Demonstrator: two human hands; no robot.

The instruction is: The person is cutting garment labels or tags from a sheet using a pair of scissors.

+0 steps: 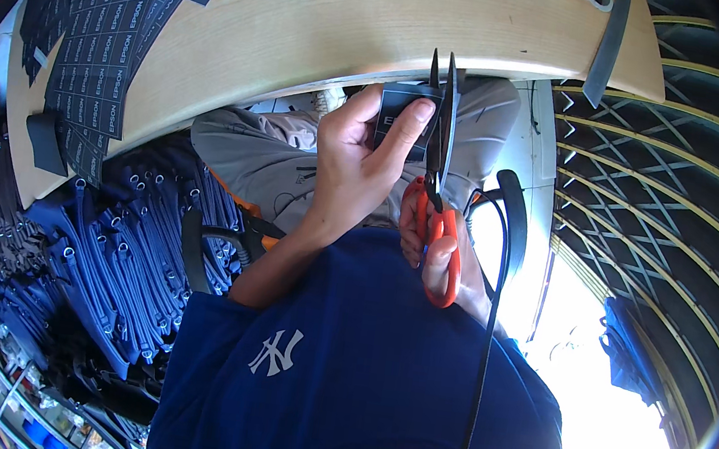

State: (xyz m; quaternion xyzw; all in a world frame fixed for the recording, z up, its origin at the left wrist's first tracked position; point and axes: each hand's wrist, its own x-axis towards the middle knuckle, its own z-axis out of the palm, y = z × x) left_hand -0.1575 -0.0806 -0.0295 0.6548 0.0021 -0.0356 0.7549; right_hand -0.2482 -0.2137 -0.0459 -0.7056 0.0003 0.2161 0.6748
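My left hand (pixel 354 157) pinches a small dark fabric label (pixel 402 109) between thumb and fingers, held just below the table edge over my lap. My right hand (pixel 430 238) grips orange-handled scissors (pixel 441 145) whose dark blades point up and straddle the label's right edge. The blades are slightly apart. My blue shirt fills the lower middle of the view.
A curved wooden table (pixel 340 16) lies ahead, with rows of dark printed labels (pixel 104 41) laid on its left part. A pile of blue straps with zipper pulls (pixel 121 267) sits at my left. A black cable (pixel 492 313) hangs over my chest. A lattice floor (pixel 653 171) is on the right.
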